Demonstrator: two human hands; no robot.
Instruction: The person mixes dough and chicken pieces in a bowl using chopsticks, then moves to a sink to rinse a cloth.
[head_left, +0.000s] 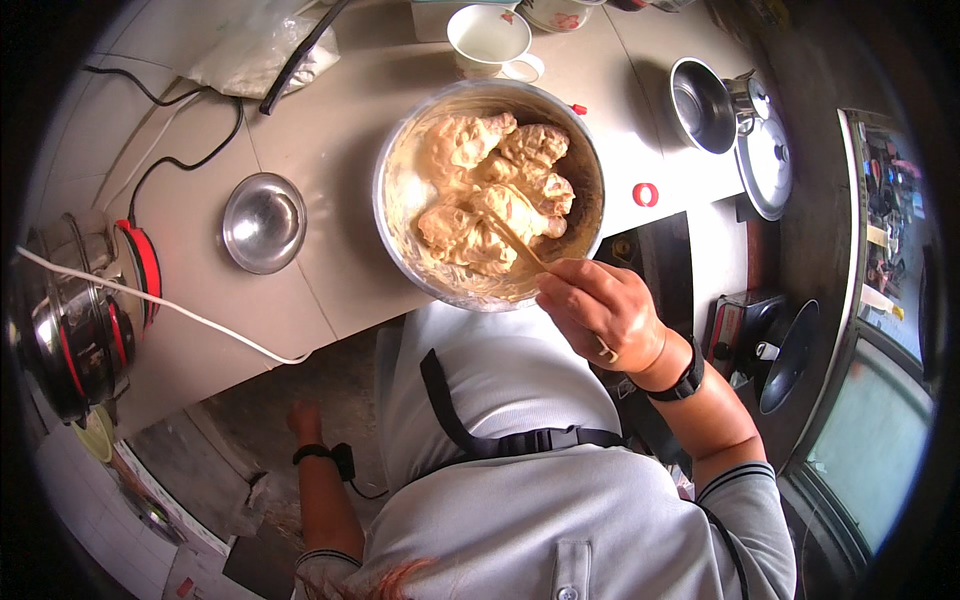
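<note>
A large metal mixing bowl (400, 161) stands at the counter's front edge, its inner wall smeared with batter. Inside lie several batter-coated chicken pieces (510, 206), some shaped like drumsticks. My right hand (607, 311) grips wooden chopsticks (519, 244) over the bowl's near right rim. Their tips reach down among the chicken, where batter hides them. My left hand (304, 418) hangs low beside my body, below the counter and away from the bowl. It is small and dim, and its fingers are hard to make out.
Left of the bowl sits a small steel bowl (265, 223) on the tiled counter (300, 315). An electric pot (75, 322) and cables stand farther left. Behind are a white mug (489, 41) and a plastic bag (277, 60). A red ring (645, 195) and steel pan (703, 105) lie right.
</note>
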